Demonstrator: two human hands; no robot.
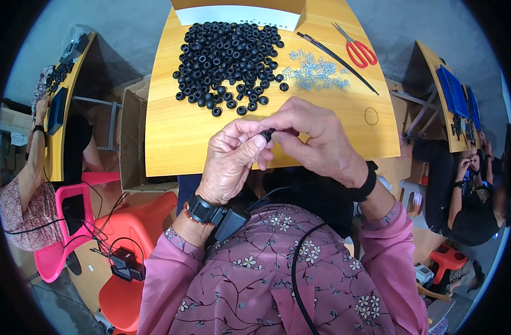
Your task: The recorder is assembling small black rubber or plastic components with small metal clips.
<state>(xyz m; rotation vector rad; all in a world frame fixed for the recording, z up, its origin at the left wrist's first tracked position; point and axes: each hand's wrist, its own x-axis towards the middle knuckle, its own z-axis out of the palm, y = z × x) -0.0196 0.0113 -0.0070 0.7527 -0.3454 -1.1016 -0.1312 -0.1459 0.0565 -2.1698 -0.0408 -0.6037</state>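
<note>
Just over the near edge of the wooden table (166,134), my two hands meet around one small black round part (267,134). My left hand (233,153) is closed on it, thumb on top. The fingertips of my right hand (317,137) pinch at its far right side, and they hide much of it. Beyond my hands lies a big heap of black rounded parts with holes (227,56). To its right is a scatter of small silvery pieces (317,71), too small to name, perhaps screws.
Red-handled scissors (359,51) and a thin black rod (339,62) lie at the right. A rubber band (371,116) lies nearer. A white box (241,14) stands at the back. An orange chair (129,245) and cardboard box (133,134) are left. People work at tables on both sides.
</note>
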